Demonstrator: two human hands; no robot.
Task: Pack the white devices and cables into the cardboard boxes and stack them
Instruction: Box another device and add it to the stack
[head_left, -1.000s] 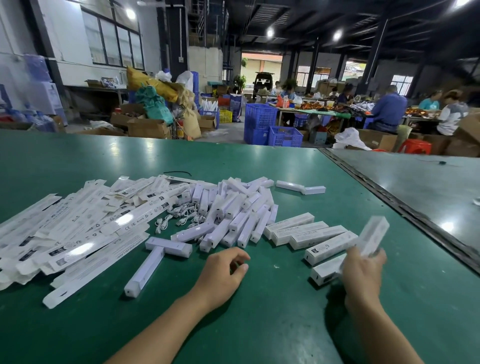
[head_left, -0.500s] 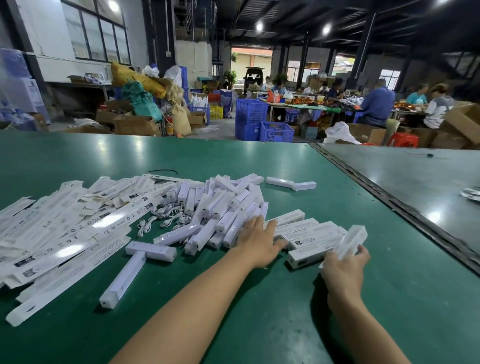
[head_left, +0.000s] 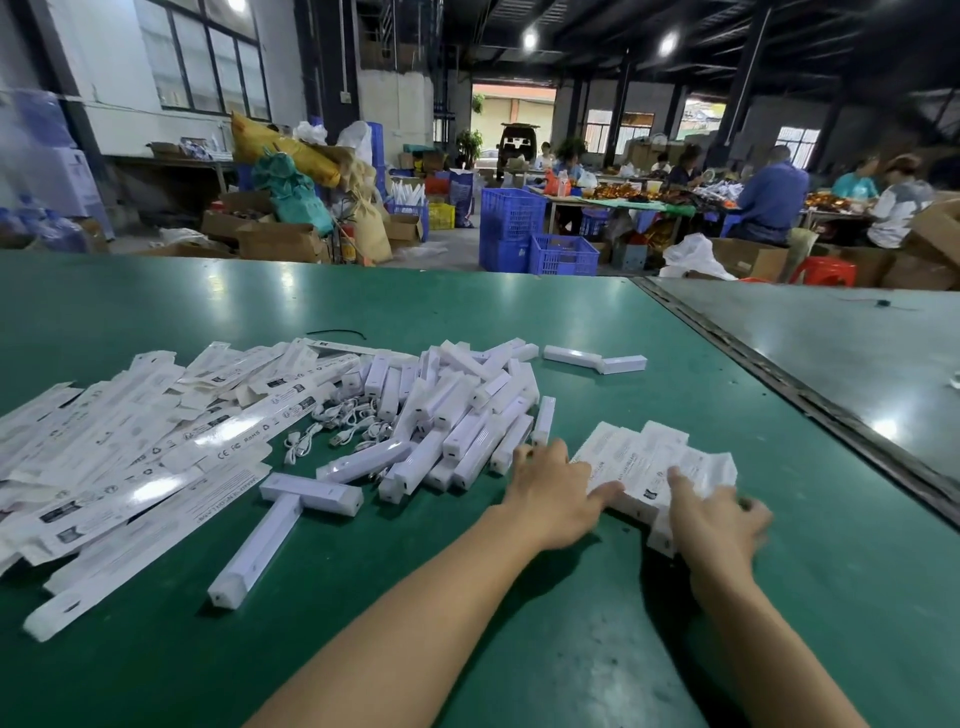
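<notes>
A row of packed white boxes (head_left: 644, 457) lies side by side on the green table (head_left: 363, 649). My left hand (head_left: 556, 493) presses against the row's left side with its fingers spread. Blurred by motion, my right hand (head_left: 717, 519) lies over the near right end of the row, thumb on top. Left of my hands is a heap of white stick-shaped devices (head_left: 467, 410), with white cables (head_left: 343, 426) beside it. Flat unfolded cartons (head_left: 130, 431) cover the far left.
Two devices (head_left: 291, 509) lie crossed in a T near the front left, and two more (head_left: 592, 358) sit behind the heap. A metal seam (head_left: 779, 374) divides this table from a grey table (head_left: 857, 353) on the right. People work at tables in the background.
My right hand brought the box it held down onto the right end of the row. My left hand moved right, from the bare table to the row's left side.
</notes>
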